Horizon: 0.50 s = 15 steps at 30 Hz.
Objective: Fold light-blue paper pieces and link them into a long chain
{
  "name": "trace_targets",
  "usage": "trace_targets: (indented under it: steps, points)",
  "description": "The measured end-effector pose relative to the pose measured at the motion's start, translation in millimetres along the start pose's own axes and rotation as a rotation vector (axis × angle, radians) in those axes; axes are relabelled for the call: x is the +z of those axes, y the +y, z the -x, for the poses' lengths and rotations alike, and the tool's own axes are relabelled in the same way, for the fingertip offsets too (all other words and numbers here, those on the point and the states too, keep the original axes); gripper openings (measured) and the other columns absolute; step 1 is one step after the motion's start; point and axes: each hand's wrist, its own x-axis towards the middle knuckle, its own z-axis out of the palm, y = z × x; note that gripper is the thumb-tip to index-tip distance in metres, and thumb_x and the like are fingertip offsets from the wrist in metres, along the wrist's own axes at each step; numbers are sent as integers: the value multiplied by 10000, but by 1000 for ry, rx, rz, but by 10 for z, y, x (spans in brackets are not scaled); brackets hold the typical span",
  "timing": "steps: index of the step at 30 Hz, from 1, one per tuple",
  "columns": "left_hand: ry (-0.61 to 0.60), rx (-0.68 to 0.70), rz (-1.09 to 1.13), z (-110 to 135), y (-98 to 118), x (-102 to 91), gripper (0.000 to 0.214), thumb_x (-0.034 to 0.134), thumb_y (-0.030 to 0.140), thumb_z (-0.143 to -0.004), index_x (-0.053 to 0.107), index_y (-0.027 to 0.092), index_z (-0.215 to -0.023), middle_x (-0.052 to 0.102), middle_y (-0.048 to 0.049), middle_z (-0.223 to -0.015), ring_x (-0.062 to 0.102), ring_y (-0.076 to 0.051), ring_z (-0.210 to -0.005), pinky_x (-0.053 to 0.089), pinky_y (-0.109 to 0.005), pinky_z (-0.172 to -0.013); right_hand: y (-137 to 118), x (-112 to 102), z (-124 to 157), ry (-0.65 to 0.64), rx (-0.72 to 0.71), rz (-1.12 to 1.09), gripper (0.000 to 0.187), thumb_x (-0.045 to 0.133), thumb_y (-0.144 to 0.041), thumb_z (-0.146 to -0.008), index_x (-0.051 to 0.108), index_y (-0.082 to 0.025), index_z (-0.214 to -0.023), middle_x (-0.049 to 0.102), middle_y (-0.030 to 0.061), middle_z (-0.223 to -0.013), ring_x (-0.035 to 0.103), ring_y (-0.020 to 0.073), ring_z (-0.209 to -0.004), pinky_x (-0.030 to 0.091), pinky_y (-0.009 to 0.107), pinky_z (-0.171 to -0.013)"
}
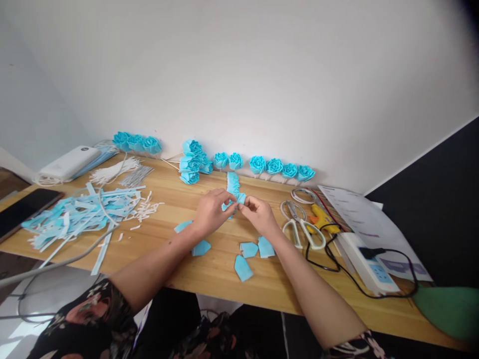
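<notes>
Over the middle of the wooden table, my left hand (214, 210) and my right hand (259, 213) meet, fingertips pinched on a small blue petal piece (241, 198). Its lower part is hidden by my fingers. Just behind them lies a row of overlapping blue petals (232, 182). Cut blue petal pieces rest flat nearer me: one (244, 268) in front, a pair (249, 249) by my right forearm, and more (201, 248) beside my left wrist.
Blue flowers (274, 166) line the wall. Blue and white strips (86, 212) are heaped left, near a phone (28, 209) and a white power bank (69, 163). Scissors (299, 219), a yellow glue gun (322, 219) and a power strip (370, 267) with a black cord lie right.
</notes>
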Motion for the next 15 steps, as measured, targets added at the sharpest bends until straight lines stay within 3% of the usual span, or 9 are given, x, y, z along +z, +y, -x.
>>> trace_targets:
  steps: [8, 15]
  points:
    - [-1, 6, -19, -4, 7, 7, 87, 574, 191, -822, 660, 189, -809, 626, 1, -713, 552, -134, -684, 360, -274, -678, -30, -5, 11, 9, -2, 58, 267, 579, -333, -783, 422, -201, -612, 407, -52, -573, 378, 101, -547, 299, 230, -542]
    - [-19, -1, -32, -1, 0, 2, 86, 601, 241, -821, 668, 192, -839, 630, 1, -708, 565, -141, -693, 362, -281, -682, -13, -1, 5, 9, -6, 52, 249, 576, -327, -779, 439, -200, -615, 418, -48, -578, 391, 105, -558, 309, 228, -546]
